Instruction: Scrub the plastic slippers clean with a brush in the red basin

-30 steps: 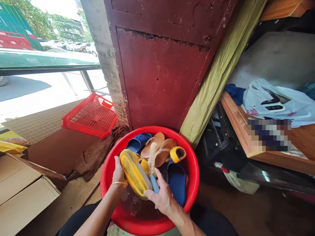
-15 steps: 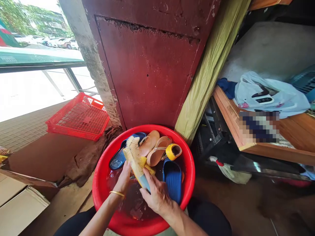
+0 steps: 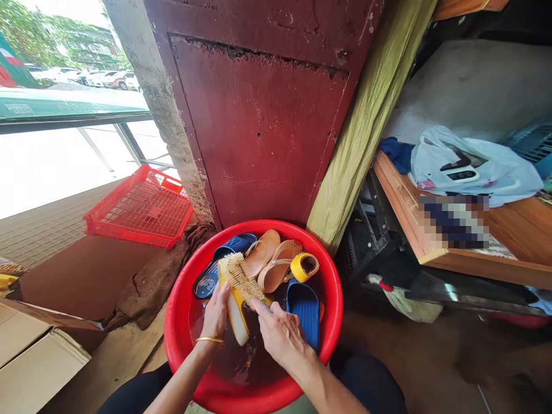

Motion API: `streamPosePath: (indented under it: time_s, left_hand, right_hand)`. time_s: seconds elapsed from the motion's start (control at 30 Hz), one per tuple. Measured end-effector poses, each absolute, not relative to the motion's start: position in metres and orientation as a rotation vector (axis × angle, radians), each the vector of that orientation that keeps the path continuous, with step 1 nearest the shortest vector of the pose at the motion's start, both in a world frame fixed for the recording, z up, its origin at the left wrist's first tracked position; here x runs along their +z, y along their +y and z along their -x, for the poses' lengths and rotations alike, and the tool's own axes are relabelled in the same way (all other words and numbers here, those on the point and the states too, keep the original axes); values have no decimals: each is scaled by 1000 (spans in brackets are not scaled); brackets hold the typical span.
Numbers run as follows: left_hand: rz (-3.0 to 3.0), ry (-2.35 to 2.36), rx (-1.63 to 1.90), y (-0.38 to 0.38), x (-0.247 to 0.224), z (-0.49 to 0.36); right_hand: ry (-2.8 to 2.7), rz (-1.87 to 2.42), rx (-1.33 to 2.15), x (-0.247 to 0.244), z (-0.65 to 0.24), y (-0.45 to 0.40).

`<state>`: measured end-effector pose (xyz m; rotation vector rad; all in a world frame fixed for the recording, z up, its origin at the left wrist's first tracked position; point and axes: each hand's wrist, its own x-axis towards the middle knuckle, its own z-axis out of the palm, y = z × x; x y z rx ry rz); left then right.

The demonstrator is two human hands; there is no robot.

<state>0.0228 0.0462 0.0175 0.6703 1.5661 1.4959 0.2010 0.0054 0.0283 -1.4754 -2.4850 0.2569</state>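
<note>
A yellow-and-white shoe (image 3: 240,325) is held tilted inside a red plastic tub (image 3: 171,322), over the dark water (image 3: 235,365) in its near half. The person's left hand (image 3: 215,313) is clamped on the shoe's left side, a gold-coloured bracelet (image 3: 210,340) at the wrist. The right hand (image 3: 280,333) is closed around the handle end of a scrub brush (image 3: 244,279), most of the handle hidden by the fingers; its pale bristles lie across the upper part of the shoe. The two hands are apart but near each other, with the shoe and brush between them. Beyond the brush, a pair of tan sandals (image 3: 280,267) lies toward the far rim, one blue slipper (image 3: 204,280) to their left and another blue slipper (image 3: 304,316) just beside the right hand. A second yellow item (image 3: 305,266), its dark opening showing, rests between the sandals and the right-hand rim. Left of the tub are a crumpled brown cloth (image 3: 142,293), a red plastic crate (image 3: 142,207) and an open cardboard box (image 3: 38,351). A worn maroon door (image 3: 259,132) rises behind, flanked on the right by yellow-green fabric (image 3: 364,132). Farther right, a white plastic bag (image 3: 487,167) sits on a wooden tray (image 3: 407,213).
</note>
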Motion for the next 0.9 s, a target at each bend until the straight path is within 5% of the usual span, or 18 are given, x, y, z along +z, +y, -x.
streamPosePath:
  time_s: [0.3,0.67,0.9]
  left_hand:
    - [-255,1323,1446,40,21,-7]
    - [-121,1063,1559,45,54,-3]
    - [-112,1145,1423,44,54,4]
  right_hand:
    - [-2109,1267,791,27,-212,27]
    - [-2472,1420,511,34,-224,9]
    - [-2146,1204,735,23,-231,14]
